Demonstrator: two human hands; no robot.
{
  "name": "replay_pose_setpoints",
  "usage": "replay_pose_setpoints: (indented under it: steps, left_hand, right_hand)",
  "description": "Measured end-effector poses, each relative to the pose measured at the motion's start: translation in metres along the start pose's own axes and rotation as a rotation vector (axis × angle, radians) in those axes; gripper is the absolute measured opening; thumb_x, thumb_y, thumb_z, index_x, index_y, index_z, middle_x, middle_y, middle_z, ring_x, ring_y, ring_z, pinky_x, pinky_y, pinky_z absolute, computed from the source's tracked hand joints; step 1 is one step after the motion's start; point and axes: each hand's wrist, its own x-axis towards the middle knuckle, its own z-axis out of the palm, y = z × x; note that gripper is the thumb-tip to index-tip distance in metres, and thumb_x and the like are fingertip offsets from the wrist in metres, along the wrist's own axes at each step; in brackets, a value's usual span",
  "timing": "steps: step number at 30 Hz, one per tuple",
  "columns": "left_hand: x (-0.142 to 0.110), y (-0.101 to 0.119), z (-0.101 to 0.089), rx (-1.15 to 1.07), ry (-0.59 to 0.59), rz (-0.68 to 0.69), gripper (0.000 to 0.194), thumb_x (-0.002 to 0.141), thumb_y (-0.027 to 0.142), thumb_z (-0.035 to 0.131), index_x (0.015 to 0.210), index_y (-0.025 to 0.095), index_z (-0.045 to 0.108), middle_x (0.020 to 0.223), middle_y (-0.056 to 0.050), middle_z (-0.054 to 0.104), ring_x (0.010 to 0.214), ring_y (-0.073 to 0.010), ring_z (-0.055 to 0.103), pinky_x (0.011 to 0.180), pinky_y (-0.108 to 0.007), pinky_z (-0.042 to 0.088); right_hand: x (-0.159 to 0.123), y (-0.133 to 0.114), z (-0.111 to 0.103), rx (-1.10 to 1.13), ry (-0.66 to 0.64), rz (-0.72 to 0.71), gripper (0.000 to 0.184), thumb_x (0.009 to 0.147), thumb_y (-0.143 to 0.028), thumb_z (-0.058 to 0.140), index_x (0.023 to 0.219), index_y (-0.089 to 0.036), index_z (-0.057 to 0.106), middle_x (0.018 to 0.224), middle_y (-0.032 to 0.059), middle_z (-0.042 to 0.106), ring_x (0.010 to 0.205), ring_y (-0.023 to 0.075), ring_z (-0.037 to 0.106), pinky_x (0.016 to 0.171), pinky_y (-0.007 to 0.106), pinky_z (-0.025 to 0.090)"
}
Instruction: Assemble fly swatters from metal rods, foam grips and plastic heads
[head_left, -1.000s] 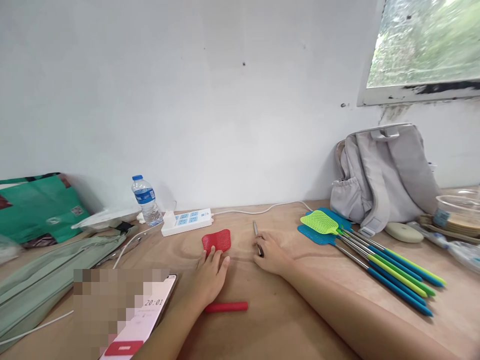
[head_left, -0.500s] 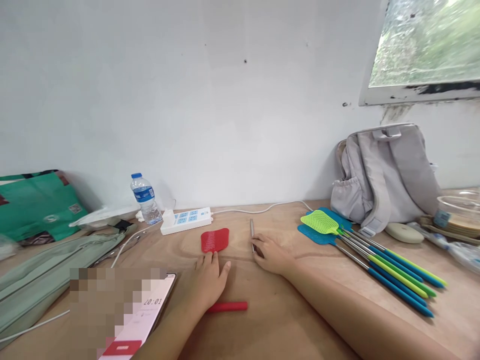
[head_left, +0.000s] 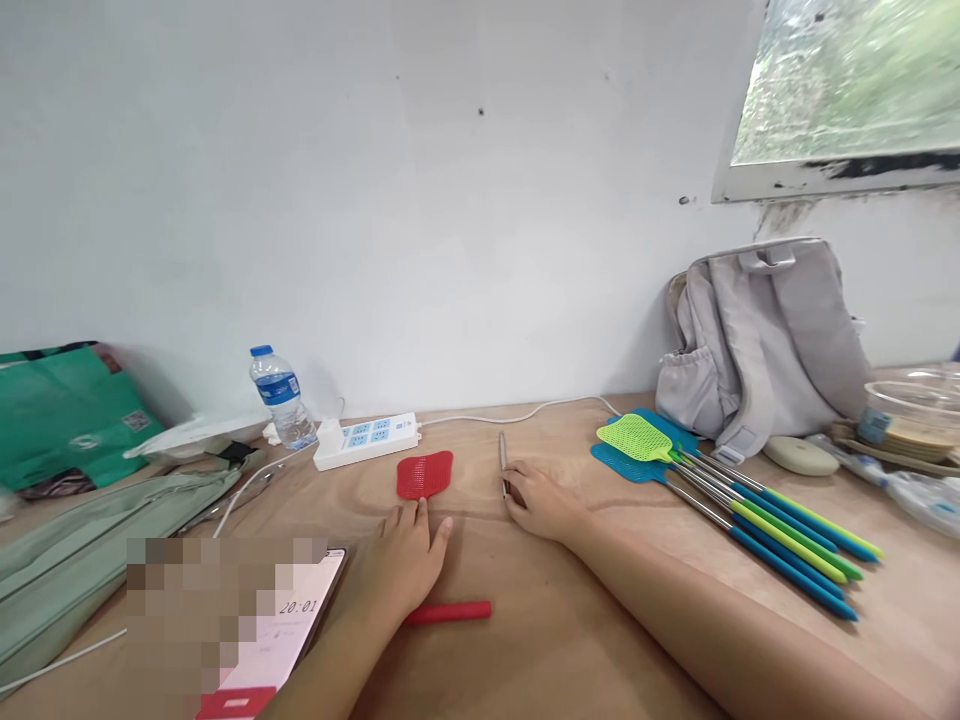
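My left hand [head_left: 401, 560] lies flat on the wooden table [head_left: 540, 640], fingers stretched out, fingertips just short of a red swatter head [head_left: 424, 474]. A red handle tube [head_left: 450, 612] lies beside that wrist. My right hand [head_left: 541, 503] rests on the table with its fingers curled round the lower end of a thin metal rod [head_left: 502, 458], which points away from me.
Several assembled blue and green fly swatters [head_left: 720, 495] lie at the right, before a grey backpack [head_left: 765, 340]. A white power strip [head_left: 366, 440], a water bottle [head_left: 279, 396], a green bag [head_left: 71, 415], grey-green cloth [head_left: 82, 550] and a phone [head_left: 277, 630] fill the left.
The metal rod under my right hand has turned slightly to point straighter away. My left fingers have slid back off the red swatter head. The view shifted a little.
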Motion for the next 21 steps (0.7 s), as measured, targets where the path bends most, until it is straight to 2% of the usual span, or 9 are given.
replay_pose_setpoints:
  steps: [5,9,11,13,16,19,21]
  left_hand:
    - [0.001,-0.002,0.002,0.011,-0.026,-0.022,0.067,0.085,0.045,0.018,0.13,-0.001,0.033,0.134,-0.019,0.038,0.123,-0.0308,0.033,0.097,-0.042,0.027]
    - [0.003,-0.004,0.001,0.013,-0.02,-0.035,0.065,0.085,0.045,0.017,0.132,0.002,0.031,0.135,-0.019,0.036,0.123,-0.0309,0.034,0.095,-0.043,0.029]
    - [0.0,-0.003,-0.005,0.025,0.002,-0.014,0.061,0.085,0.043,0.02,0.13,0.005,0.036,0.133,-0.019,0.039,0.121,-0.0307,0.036,0.094,-0.042,0.03]
    - [-0.006,-0.001,-0.015,0.029,-0.01,0.038,0.052,0.082,0.04,0.028,0.12,0.009,0.048,0.125,-0.018,0.047,0.115,-0.0306,0.042,0.091,-0.042,0.033]
    - [-0.022,0.004,-0.03,-0.033,-0.121,0.162,0.032,0.076,0.033,0.039,0.096,0.018,0.058,0.107,-0.012,0.056,0.099,-0.0271,0.052,0.081,-0.039,0.039]
    - [-0.038,0.009,-0.035,-0.113,-0.243,0.269,0.017,0.071,0.024,0.046,0.083,0.023,0.057,0.095,-0.004,0.058,0.087,-0.0215,0.055,0.072,-0.032,0.04]
    - [-0.044,0.01,-0.033,-0.108,-0.29,0.305,0.015,0.066,0.016,0.048,0.078,0.023,0.054,0.089,-0.002,0.058,0.081,-0.0195,0.056,0.065,-0.03,0.038]
  right_hand:
    - [0.001,0.001,0.001,-0.011,-0.002,-0.003,0.035,0.075,-0.012,0.044,0.108,-0.013,0.053,0.112,0.0125,0.052,0.098,0.0214,0.052,0.083,0.03,0.04]
    - [0.001,0.002,0.002,-0.017,-0.004,0.005,0.035,0.075,-0.013,0.044,0.109,-0.013,0.053,0.112,0.0121,0.052,0.098,0.0211,0.052,0.083,0.03,0.039]
    - [0.001,0.002,0.002,-0.017,-0.009,0.003,0.036,0.075,-0.013,0.044,0.11,-0.013,0.052,0.111,0.0122,0.052,0.098,0.0211,0.052,0.083,0.03,0.039]
    - [0.001,0.002,0.001,-0.015,-0.013,0.0,0.037,0.075,-0.012,0.044,0.111,-0.013,0.051,0.111,0.0121,0.052,0.098,0.0209,0.052,0.083,0.03,0.039]
    - [0.001,0.002,0.001,-0.016,-0.013,-0.006,0.037,0.075,-0.012,0.044,0.111,-0.013,0.051,0.111,0.0126,0.051,0.098,0.0212,0.051,0.083,0.031,0.039]
    - [0.001,0.002,0.002,-0.019,-0.005,-0.009,0.036,0.075,-0.013,0.044,0.111,-0.013,0.051,0.112,0.0127,0.051,0.098,0.0214,0.051,0.083,0.031,0.039]
    - [0.001,0.003,0.002,-0.015,0.0,-0.004,0.036,0.075,-0.013,0.044,0.111,-0.013,0.05,0.112,0.0123,0.05,0.098,0.021,0.051,0.082,0.031,0.039]
